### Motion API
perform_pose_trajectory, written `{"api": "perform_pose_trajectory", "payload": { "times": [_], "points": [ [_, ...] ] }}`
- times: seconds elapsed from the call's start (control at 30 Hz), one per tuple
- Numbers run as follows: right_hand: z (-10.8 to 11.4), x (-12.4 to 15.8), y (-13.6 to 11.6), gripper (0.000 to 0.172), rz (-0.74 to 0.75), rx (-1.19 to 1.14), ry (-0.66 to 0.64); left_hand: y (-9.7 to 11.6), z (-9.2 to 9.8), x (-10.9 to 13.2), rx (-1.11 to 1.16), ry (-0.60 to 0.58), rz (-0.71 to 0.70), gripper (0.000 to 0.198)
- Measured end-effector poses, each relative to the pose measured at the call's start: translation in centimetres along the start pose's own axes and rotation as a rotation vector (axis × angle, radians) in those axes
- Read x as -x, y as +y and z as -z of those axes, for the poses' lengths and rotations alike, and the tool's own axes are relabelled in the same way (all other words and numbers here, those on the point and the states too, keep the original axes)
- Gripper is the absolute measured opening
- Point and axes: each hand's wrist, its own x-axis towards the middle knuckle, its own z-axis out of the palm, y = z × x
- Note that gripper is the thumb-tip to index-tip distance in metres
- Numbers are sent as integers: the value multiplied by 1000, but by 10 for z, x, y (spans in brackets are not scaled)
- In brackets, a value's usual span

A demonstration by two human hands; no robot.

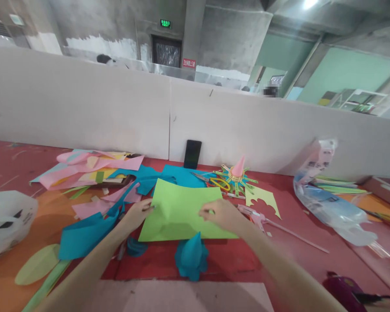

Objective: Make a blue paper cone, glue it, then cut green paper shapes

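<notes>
A bright green sheet of paper (178,212) is in front of me, slightly bent. My left hand (143,211) is closed in a pinch at the sheet's left edge. Over the right part of the sheet, my right hand (219,213) has thumb and forefinger pressed together; whatever they hold, if anything, is too small to make out. Just below the sheet's near edge stands a blue paper cone with a petal-like base (191,258). Another blue paper piece (136,247) lies to its left, partly shaded.
Scissors with yellow handles (219,184) lie behind the sheet, beside a pink cone on a spoked base (238,169). A pink glue gun (255,214) is at right. Pink paper scraps (94,167), a black phone (192,154) and plastic bags (331,212) surround the work area.
</notes>
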Motion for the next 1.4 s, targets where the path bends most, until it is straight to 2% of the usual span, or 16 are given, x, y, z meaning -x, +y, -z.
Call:
{"api": "perform_pose_trajectory", "payload": {
  "times": [0.03,0.1,0.2,0.27,0.37,0.53,0.7,0.97,1.23,1.4],
  "points": [
    [3,-13,9,41,-61,-7,48,-2,-1,0,-20,2,-22,49],
    [4,-46,34,42,-209,27,264,-5,-2,2,-47,10,-27,48],
    [-5,-101,72,33,-322,-6,385,-4,-3,4,-55,33,7,53],
    [-15,-136,90,41,-381,11,380,-1,-3,6,-35,27,29,56],
    [-31,-178,101,61,-505,69,355,2,-5,7,-17,30,40,52],
    [-48,-221,105,72,-546,73,274,0,-7,8,51,32,52,50],
    [-54,-236,117,71,-546,64,274,-1,-7,8,86,9,66,49],
    [-58,-237,128,72,-489,44,270,3,-8,8,110,15,75,49],
    [-49,-236,127,61,-439,6,214,5,-8,9,93,29,86,50],
    [-39,-228,122,65,-417,-69,195,4,-8,8,72,73,95,50]
  ]
}}
